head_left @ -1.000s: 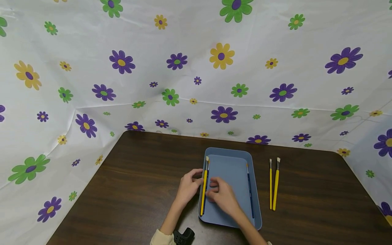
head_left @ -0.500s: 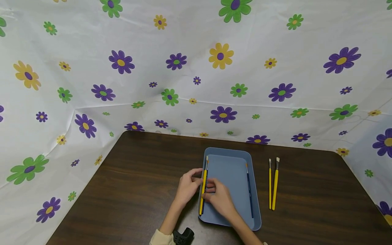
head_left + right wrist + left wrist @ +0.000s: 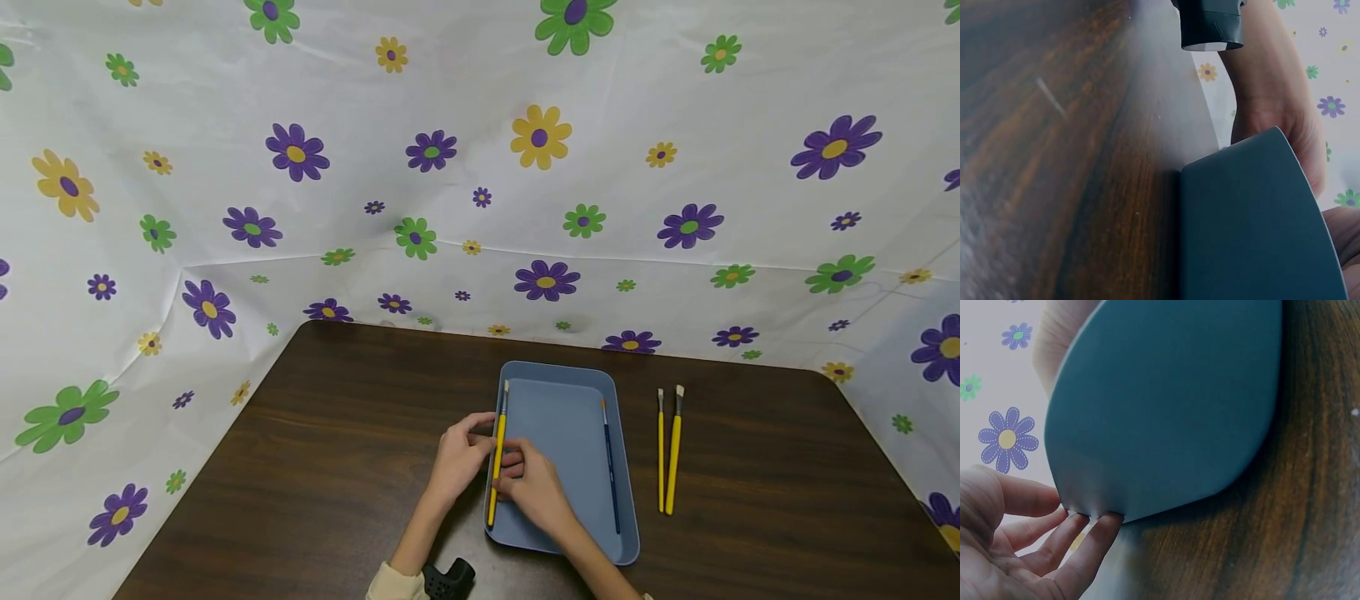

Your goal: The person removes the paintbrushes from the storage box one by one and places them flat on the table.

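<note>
A blue-grey tray [image 3: 561, 372] lies on the table. Along its left wall is a yellow-handled paintbrush [image 3: 501, 429], bristles pointing away. My left hand [image 3: 459, 457] holds the tray's left rim; in the left wrist view its fingertips [image 3: 1110, 520] press the outer wall. Inside the tray my right hand [image 3: 538, 490] has curled fingers, its thumb and fingertips at the yellow paintbrush's handle. A dark blue paintbrush [image 3: 611, 471] with an orange tip lies along the right wall. In the right wrist view the tray wall [image 3: 1254, 231] hides the right hand's fingertips.
Two yellow paintbrushes, a thin one [image 3: 662, 458] and a thicker one [image 3: 675, 458], lie on the dark wooden table [image 3: 360, 392] right of the tray. A flowered white sheet [image 3: 450, 192] hangs behind the table. A black wrist device [image 3: 450, 577] sits by the left sleeve.
My right hand has moved left to the paintbrush by the left wall. A blue paintbrush seen beside the yellow one earlier is now hidden from view. The left hand stays put.
</note>
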Motion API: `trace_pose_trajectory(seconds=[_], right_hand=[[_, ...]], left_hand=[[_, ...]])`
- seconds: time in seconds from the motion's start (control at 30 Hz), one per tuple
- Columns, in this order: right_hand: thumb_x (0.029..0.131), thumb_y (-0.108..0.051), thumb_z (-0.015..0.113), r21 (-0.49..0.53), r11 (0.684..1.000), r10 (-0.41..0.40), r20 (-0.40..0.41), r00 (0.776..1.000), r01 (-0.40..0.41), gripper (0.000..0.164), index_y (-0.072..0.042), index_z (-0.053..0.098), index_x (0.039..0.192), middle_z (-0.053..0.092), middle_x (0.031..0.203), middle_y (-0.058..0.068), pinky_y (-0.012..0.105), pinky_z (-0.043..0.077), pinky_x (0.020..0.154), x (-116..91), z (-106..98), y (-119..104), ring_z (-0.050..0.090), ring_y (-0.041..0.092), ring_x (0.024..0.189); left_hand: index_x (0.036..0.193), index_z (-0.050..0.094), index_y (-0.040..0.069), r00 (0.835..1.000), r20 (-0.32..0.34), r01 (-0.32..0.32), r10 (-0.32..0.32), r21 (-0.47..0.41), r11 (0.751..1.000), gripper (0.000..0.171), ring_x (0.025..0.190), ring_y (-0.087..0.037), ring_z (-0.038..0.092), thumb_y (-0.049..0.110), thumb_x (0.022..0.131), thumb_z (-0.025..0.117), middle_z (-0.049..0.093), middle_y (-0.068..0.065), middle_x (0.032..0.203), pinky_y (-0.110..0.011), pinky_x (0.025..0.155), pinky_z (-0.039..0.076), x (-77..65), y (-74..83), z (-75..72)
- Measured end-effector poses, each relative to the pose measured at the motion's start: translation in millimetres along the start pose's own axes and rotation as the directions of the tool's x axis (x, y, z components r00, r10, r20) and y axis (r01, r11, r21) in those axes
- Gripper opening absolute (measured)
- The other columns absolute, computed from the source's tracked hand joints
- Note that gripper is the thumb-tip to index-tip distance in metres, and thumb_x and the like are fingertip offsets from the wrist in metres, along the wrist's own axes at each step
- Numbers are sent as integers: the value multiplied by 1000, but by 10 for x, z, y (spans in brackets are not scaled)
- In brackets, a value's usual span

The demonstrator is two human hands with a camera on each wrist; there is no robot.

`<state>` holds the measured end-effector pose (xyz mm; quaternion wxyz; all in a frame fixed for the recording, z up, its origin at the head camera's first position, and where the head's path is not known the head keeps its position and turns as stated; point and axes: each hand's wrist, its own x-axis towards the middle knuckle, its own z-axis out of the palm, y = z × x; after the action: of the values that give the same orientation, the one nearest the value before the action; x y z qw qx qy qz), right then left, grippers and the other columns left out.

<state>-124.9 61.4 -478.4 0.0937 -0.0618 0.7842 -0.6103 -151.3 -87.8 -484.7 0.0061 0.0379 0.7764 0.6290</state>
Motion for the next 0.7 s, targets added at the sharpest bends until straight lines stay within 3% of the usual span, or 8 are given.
trace_pose_trajectory(seconds=[0.7], right_hand=[[77, 16, 66, -8, 1000, -23, 22, 999, 23, 57, 18, 51, 132, 64, 97, 16, 33, 61, 61, 8, -35, 8, 69, 26, 82]], left_hand=[[127, 69, -3, 1000, -16, 1, 0, 17, 1000, 36, 93, -27, 72, -3, 91, 65, 70, -19, 121, -27, 65, 53, 0, 17, 7]])
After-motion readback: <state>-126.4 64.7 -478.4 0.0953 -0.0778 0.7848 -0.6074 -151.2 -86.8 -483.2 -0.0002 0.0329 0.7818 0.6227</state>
